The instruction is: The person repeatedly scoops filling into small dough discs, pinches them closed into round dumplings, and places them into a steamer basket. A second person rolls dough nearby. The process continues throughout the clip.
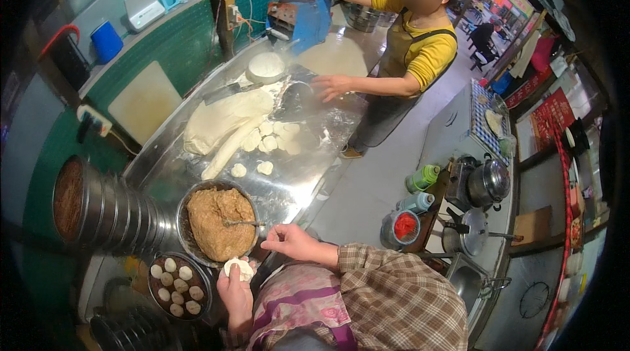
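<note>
My left hand [236, 289] holds a round dough wrapper [239, 270], thumb on top, just below a metal bowl [180, 233] heaped with brown filling [214, 225]. A metal utensil's handle [246, 223] sticks out of the filling over the bowl's right side. Beside that handle hovers my right hand [288, 241], its fingers curled with nothing visible between them. Left of my left hand, a round steamer tray [209, 297] carries several filled buns [177, 297]. Beyond the bowl lie flattened dough rounds [290, 129], two small dough pieces [265, 168], a dough roll [229, 151] and a large dough mass [211, 122].
Stacked metal steamers [113, 208] stand at left. Across the metal table [300, 183], a co-worker in a yellow top [433, 60] reaches to a blue machine [312, 21]. A flour bowl [266, 68] and scraper [224, 93] lie near. Thermoses [423, 178] and pots [487, 178] stand at right.
</note>
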Demonstrator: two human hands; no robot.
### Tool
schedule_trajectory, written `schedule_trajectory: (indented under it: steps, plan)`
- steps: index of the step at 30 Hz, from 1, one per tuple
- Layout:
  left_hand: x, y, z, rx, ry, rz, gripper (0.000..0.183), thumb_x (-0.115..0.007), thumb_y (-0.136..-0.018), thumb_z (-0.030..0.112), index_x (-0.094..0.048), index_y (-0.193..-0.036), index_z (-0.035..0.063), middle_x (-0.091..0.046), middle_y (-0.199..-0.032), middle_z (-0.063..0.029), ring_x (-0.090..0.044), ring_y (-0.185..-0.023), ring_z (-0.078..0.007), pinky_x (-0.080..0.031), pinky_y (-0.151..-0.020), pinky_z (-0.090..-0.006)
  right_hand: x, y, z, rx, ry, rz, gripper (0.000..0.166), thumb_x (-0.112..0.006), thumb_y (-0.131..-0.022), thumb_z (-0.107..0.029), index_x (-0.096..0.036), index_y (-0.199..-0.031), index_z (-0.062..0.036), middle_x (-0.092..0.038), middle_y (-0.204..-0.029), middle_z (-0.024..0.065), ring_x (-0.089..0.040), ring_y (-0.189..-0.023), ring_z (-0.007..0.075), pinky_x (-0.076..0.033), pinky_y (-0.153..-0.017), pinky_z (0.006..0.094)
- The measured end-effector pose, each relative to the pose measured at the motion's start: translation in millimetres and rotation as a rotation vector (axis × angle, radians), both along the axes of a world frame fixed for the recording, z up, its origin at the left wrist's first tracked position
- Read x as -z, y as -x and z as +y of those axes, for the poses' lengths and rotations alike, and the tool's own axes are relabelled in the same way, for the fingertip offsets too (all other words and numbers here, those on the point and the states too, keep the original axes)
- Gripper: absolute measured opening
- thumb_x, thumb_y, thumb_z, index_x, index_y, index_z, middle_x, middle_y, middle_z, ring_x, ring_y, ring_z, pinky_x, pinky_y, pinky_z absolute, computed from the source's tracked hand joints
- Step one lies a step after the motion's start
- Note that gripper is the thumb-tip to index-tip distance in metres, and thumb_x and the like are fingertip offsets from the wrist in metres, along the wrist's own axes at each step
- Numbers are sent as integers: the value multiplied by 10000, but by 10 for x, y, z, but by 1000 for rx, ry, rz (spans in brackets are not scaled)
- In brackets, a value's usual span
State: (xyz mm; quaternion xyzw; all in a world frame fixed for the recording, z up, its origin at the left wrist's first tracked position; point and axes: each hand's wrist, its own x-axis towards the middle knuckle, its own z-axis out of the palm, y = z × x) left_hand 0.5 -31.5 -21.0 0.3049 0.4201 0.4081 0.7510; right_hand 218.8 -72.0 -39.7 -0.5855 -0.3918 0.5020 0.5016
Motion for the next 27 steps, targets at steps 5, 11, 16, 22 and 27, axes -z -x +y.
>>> schedule_trajectory:
  steps: [5,11,16,22,27]
  plan:
    - [-116,-202,-13,-64,32,-57,241,-490,-1044,97,-563,-1201,-69,-656,-1126,-182,-676,-972,-291,-565,-879,-429,54,-207,13,-7,35,-35,213,-773,-922,-212,-671,-846,-41,-630,-752,-38,-534,-700,48,-451,-627,252]
    - [25,-274,-98,-169,-20,-37,328,-493,-1073,196,-538,-1290,-46,-654,-1157,-175,-671,-1031,-309,-546,-896,-422,29,-460,181,-45,35,11,221,-789,-903,-221,-666,-840,-49,-614,-728,-36,-532,-688,56,-459,-625,257]
    - [58,-329,-189,-257,-2,29,385,-441,-1085,208,-498,-1348,-67,-638,-1239,-215,-663,-1089,-341,-533,-941,-445,195,-694,220,-123,19,-41,201,-774,-912,-203,-670,-824,-55,-634,-761,-35,-557,-726,61,-479,-665,257]
    - [-68,-279,-274,-463,101,-51,369,-494,-1055,170,-507,-1328,-78,-647,-1215,-210,-668,-1085,-331,-535,-947,-414,352,-798,277,-146,52,-135,97,-709,-961,-88,-659,-934,-9,-640,-837,-34,-545,-777,38,-471,-707,214]
    - [-24,-36,-271,-455,70,-56,314,-523,-1047,126,-538,-1294,-67,-665,-1203,-193,-673,-1081,-316,-538,-944,-419,207,-545,437,-165,-25,-366,251,-747,-936,-174,-632,-1048,18,-626,-843,-2,-546,-739,78,-487,-695,251]
